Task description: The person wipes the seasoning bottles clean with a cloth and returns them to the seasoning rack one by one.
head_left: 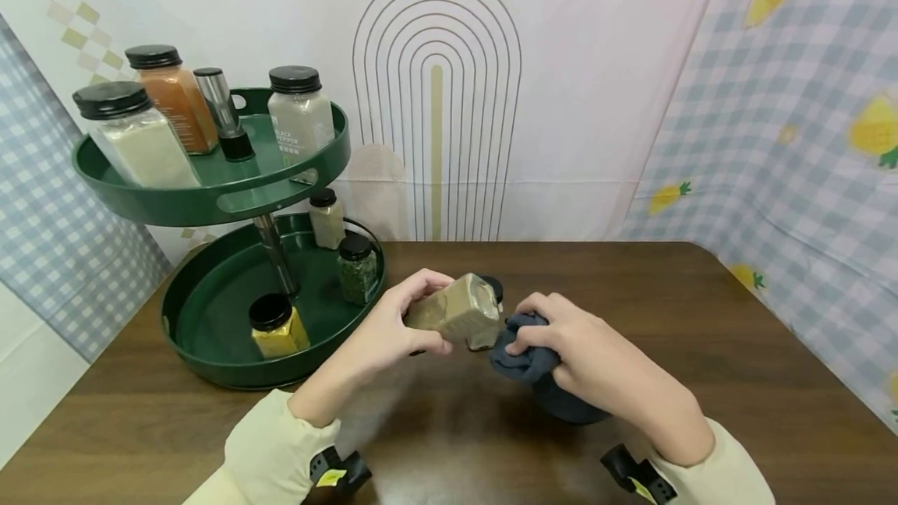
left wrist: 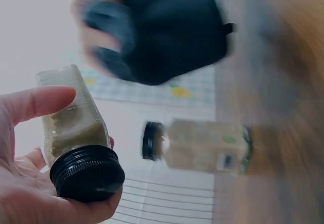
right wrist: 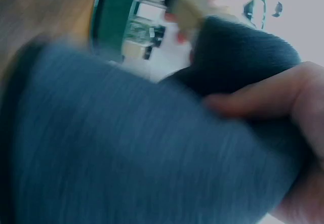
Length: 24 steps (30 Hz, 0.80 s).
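My left hand [head_left: 386,330] holds a square clear spice jar [head_left: 452,310] of beige powder, tipped on its side with its base toward the right. In the left wrist view its black lid [left wrist: 87,173] is on, low in the palm, with the thumb across the jar's side. My right hand [head_left: 596,357] grips a bunched dark blue-grey cloth [head_left: 525,361], close beside the jar's base, with a loose part hanging below the fingers. Behind the held jar, a second spice jar [left wrist: 202,145] with a black lid stands on the table, mostly hidden in the head view.
A two-tier green tray stand [head_left: 210,365] occupies the left of the wooden table [head_left: 701,318]. Several black-lidded jars, among them one of yellow spice [head_left: 281,333], and a silver cylinder [head_left: 223,111] stand on its tiers. A patterned cloth backdrop [head_left: 582,100] rises behind the table.
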Available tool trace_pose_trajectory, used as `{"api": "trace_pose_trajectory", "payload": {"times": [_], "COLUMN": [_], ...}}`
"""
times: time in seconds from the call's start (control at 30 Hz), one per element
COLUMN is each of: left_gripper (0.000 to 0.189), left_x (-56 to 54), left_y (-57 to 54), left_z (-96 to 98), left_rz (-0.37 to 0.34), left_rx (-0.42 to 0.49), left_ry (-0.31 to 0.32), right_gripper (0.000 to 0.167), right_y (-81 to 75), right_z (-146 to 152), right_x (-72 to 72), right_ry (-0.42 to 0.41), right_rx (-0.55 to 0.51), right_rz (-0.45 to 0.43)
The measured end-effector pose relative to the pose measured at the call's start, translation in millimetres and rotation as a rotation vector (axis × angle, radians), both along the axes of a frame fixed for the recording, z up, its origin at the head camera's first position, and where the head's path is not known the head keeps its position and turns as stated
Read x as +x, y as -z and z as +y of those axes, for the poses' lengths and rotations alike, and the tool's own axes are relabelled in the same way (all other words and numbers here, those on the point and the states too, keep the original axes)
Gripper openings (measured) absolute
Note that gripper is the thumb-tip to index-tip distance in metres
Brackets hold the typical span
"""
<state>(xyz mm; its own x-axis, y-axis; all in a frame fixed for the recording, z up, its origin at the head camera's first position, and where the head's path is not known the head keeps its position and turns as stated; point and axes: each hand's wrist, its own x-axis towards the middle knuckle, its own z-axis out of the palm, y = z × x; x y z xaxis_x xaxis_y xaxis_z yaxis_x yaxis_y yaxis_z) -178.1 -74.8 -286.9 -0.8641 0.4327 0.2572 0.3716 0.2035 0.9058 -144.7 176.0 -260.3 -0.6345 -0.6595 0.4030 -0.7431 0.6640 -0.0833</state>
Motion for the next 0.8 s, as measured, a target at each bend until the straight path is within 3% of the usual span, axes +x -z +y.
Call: {"api": "trace_pose_trajectory", "payload": {"times": [0.1,0.2,0.3,0.4,0.6,0.8], "left_gripper": [0.060,0.059,0.057,0.056,0.055,0.055], "left_x": [1.8,1.8,1.5,1.9,2.4,3.3], "left_y": [-2.1,-1.5,0.2,1.2,2.1,5.1], "left_z": [-1.2,-0.5,1.7,3.6,5.3,7.6], "left_rz": [-0.001,0.024,0.040,0.044,0.049,0.061], "left_rx": [0.002,-0.039,-0.071,-0.070,-0.044,-0.062], "left_ry": [-0.002,-0.012,0.012,0.052,0.082,0.071], "right_gripper": [0.042,0.049,0.054,0.051,0.041,0.042], "right_y": [0.0,-3.5,-4.7,-1.5,4.2,-0.4], "right_z": [1,1,-2,-8,-13,-9], "right_x": [-1.5,-0.5,0.9,1.3,1.4,2.0], "right_ry": [0.086,0.134,0.109,0.049,0.044,0.110], "right_rx": [0.013,-0.130,-0.279,-0.331,-0.316,-0.157], "right_rz": [0.026,0.107,0.161,0.144,0.142,0.128]}}
